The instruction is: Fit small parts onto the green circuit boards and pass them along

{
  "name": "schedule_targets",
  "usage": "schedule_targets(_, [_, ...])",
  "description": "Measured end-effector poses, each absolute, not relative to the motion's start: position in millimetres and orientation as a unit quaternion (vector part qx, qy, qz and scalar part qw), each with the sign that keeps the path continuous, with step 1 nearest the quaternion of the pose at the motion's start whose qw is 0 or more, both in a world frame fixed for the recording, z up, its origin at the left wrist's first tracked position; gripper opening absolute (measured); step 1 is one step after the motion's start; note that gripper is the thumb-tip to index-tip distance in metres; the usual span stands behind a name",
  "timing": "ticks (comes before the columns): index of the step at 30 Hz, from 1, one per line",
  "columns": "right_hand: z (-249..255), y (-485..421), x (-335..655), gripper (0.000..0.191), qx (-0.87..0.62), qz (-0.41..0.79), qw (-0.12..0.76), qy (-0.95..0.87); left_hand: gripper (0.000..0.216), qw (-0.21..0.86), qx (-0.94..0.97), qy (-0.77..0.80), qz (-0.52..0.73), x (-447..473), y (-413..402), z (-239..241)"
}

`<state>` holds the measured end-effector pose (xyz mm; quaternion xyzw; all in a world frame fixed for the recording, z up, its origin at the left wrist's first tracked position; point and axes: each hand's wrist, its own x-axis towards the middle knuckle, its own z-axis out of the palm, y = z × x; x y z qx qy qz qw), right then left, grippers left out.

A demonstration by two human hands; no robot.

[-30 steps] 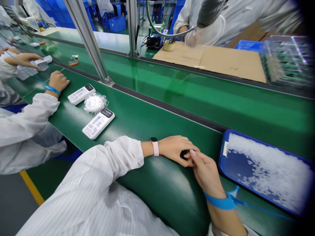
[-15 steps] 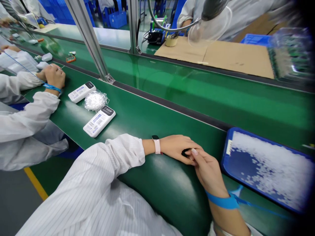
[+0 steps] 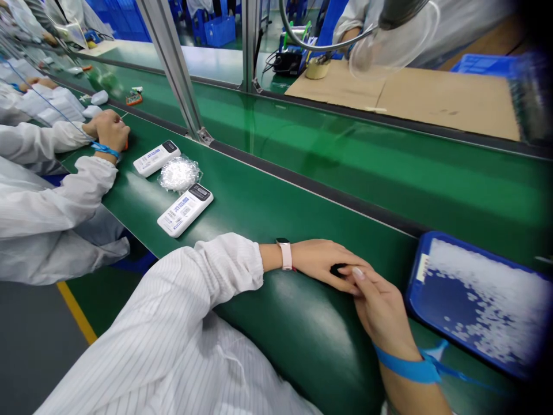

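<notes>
My left hand (image 3: 326, 259), with a pink-banded watch (image 3: 285, 255) at its wrist, reaches across the green bench. Its fingertips meet my right hand (image 3: 380, 300), which wears a blue wrist strap (image 3: 408, 364). The right thumb and fingers are pinched together against the left fingertips. A small dark patch shows between the hands; whether it is a gap or an object I cannot tell. Anything held there is hidden. Just right of my right hand lies a blue tray (image 3: 415, 288) with many small translucent white pieces (image 3: 505, 288).
To the left lie two white power banks (image 3: 185, 210) (image 3: 156, 158) with a clump of clear plastic (image 3: 180, 174) between them. A co-worker's hands (image 3: 110, 132) are beyond. A metal post (image 3: 173, 69) rises at the bench's far edge, beside the green belt (image 3: 345, 155).
The whole view has shifted, so the bench and its things appear farther right. My hands stay joined in much the same pose.
</notes>
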<state>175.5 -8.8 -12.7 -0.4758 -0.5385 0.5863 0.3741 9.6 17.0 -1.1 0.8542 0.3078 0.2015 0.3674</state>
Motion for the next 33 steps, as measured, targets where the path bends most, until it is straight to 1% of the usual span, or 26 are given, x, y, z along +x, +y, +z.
schedule_targets(7, [-19.2, -7.9, 179.4, 0.033, -0.479, 0.584, 0.357, -0.549, 0.038, 0.346, 0.861, 0.326, 0.181, 11.4, 16.1, -0.2])
schedule_targets(14, [-21.2, -8.1, 183.0, 0.032, -0.481, 0.585, 0.334, -0.561, 0.046, 0.382, 0.844, 0.339, 0.164, 8.6, 17.0, 2.2])
schedule_targets(24, [-13.6, -9.7, 175.3, 0.03, -0.475, 0.608, 0.387, -0.504, 0.048, 0.385, 0.85, 0.307, 0.189, 8.0, 17.6, -2.0])
schedule_targets(29, [-14.5, -10.1, 176.1, 0.03, -0.475, 0.613, 0.383, -0.502, 0.041, 0.373, 0.853, 0.312, 0.19, 9.0, 15.7, -2.7])
schedule_targets(33, [-17.4, -9.9, 177.0, 0.031, -0.476, 0.615, 0.383, -0.498, 0.044, 0.368, 0.857, 0.296, 0.204, 9.3, 15.1, -3.6])
